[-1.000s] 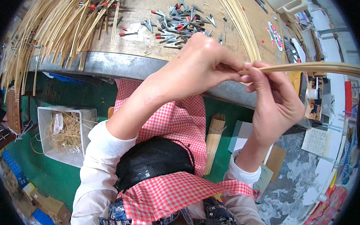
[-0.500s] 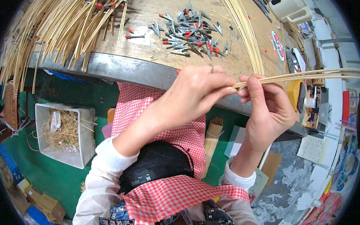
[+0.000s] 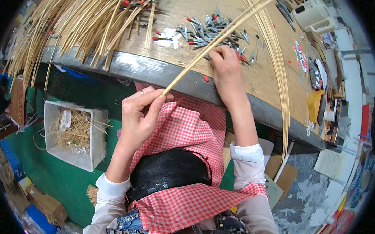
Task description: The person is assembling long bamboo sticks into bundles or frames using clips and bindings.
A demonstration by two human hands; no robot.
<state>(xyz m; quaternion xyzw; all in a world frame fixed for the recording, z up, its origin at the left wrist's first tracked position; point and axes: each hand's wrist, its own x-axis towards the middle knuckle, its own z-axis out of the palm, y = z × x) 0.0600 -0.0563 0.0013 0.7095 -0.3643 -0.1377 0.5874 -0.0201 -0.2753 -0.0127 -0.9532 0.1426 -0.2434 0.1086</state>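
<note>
My left hand (image 3: 143, 113) pinches the near end of a thin bundle of pale cane strips (image 3: 203, 53) over the table's front edge. The strips slant up and away to the right, across a heap of small metal spring clips (image 3: 202, 33) with red and black tips. My right hand (image 3: 229, 70) reaches past the strips to the near side of that heap. Its fingers are curled together, a dark clip end showing at the fingertips; what they grip is mostly hidden.
Loose strips (image 3: 89, 25) with clips on them overhang the table (image 3: 169, 53) at the left. Another long bundle (image 3: 279, 71) droops over the edge at the right. A white bin (image 3: 98, 142) of scraps stands on the floor. A pale jug (image 3: 311, 13) sits at the far right.
The strips have swung from pointing right to slanting up over the clips. My left hand has moved left and down with their end. My right hand has let go of them and moved to the clips.
</note>
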